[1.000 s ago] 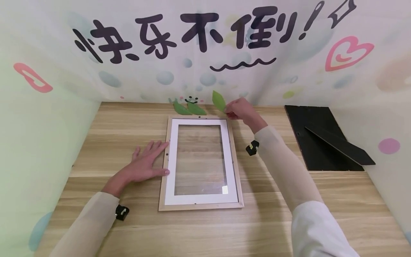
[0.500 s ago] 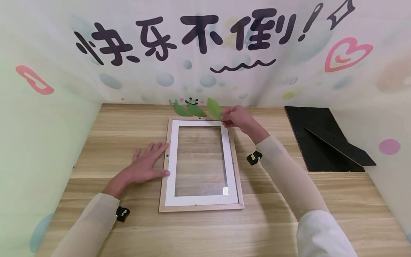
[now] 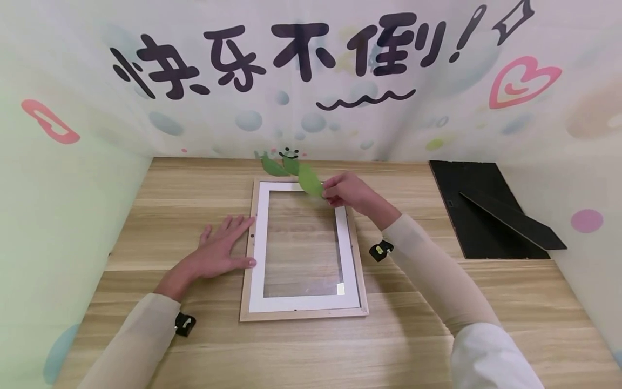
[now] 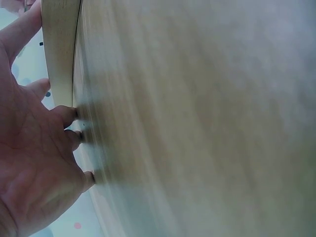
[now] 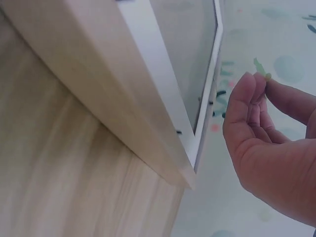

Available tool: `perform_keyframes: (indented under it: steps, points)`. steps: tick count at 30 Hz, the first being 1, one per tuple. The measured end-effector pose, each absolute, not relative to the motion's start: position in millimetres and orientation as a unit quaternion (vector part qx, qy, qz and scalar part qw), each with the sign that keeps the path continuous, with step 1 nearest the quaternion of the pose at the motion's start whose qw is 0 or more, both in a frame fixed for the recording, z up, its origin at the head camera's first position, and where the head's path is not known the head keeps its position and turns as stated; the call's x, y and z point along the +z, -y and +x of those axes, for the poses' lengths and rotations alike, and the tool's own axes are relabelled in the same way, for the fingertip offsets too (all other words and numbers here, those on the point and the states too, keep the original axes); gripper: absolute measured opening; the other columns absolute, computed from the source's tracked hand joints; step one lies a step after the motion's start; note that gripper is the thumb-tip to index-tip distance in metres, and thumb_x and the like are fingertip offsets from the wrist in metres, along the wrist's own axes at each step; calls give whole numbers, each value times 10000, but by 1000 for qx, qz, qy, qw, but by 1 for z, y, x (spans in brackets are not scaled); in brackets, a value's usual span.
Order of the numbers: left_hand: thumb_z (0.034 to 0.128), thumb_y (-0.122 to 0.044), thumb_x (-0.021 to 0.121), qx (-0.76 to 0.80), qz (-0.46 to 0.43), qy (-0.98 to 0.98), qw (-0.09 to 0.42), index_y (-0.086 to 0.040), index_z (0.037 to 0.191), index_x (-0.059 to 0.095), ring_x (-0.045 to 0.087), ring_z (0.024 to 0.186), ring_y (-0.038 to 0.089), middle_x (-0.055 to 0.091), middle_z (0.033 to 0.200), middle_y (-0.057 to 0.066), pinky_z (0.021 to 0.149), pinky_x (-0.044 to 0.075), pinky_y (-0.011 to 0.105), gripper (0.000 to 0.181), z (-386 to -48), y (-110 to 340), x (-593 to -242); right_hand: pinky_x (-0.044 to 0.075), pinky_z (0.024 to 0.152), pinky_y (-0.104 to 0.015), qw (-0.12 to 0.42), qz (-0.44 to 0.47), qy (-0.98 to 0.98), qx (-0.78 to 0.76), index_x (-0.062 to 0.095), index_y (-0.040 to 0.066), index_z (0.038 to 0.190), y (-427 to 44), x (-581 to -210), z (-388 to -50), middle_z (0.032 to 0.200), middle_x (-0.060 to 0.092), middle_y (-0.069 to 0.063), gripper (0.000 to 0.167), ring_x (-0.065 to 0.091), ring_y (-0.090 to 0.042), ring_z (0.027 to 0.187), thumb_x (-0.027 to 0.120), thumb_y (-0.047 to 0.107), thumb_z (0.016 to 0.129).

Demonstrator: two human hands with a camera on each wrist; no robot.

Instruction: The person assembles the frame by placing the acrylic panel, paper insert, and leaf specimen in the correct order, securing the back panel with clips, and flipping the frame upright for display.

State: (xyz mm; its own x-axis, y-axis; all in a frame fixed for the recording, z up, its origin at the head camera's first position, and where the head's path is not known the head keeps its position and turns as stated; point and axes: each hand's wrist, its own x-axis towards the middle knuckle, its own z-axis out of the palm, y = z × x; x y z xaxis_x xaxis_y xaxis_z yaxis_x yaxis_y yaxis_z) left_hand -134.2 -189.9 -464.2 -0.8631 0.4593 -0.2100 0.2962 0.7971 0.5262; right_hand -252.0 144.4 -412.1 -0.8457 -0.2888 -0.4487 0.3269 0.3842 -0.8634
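The right grip (image 3: 352, 192) pinches a leaf (image 3: 309, 181) over a frame (image 3: 303, 314); the left grip (image 3: 217, 254) (spread, not grasping) touches the frame's side; pinching too hard could crease the leaf.

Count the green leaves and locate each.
3. The held leaf is in the right hand's grip over the far edge of the picture frame; beyond that edge lie the left leaf and the middle leaf, partly covered. More may be hidden.

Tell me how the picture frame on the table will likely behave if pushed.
Lying flat, the picture frame should slide rather than tip. Its see-through pane may be fragile, perhaps glass. The left hand, touching one side, would probably steady it.
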Motion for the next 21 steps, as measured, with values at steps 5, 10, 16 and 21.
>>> perform_keyframes:
  steps: [5, 10, 16, 21]
  points:
    - [844, -649, 604, 248, 201, -933, 168, -303, 1577, 79, -28, 1482, 422, 58, 1629, 175, 1076, -84, 721, 966, -135, 190, -463, 561, 771, -332, 300, 5, -778, -552, 617, -62, 1173, -137, -414, -247, 935, 622, -134, 260, 604, -199, 768, 601, 30, 931]
    - [848, -644, 604, 248, 200, -933, 169, -287, 1579, 85, -31, 1482, 424, 58, 1628, 177, 1079, -88, 718, 965, -134, 189, -461, 560, 712, -307, 327, 5, -752, -572, 596, -62, 1142, -127, -416, -242, 838, 624, -119, 223, 604, -173, 697, 581, 16, 933]
    - [846, -650, 602, 247, 200, -932, 172, -290, 1579, 78, -34, 1481, 427, 51, 1628, 177, 1077, -94, 718, 970, -134, 189, -462, 552, 658, -280, 357, 25, -717, -598, 598, -48, 1043, -121, -417, -237, 754, 614, -100, 121, 598, -161, 638, 563, -3, 937]
    - [845, -660, 595, 245, 202, -933, 170, -291, 1579, 76, -34, 1482, 422, 51, 1628, 176, 1080, -91, 716, 971, -134, 189, -463, 555, 665, -267, 377, 56, -694, -611, 603, -68, 1097, -115, -418, -232, 783, 611, -102, 181, 603, -174, 671, 570, -6, 929]
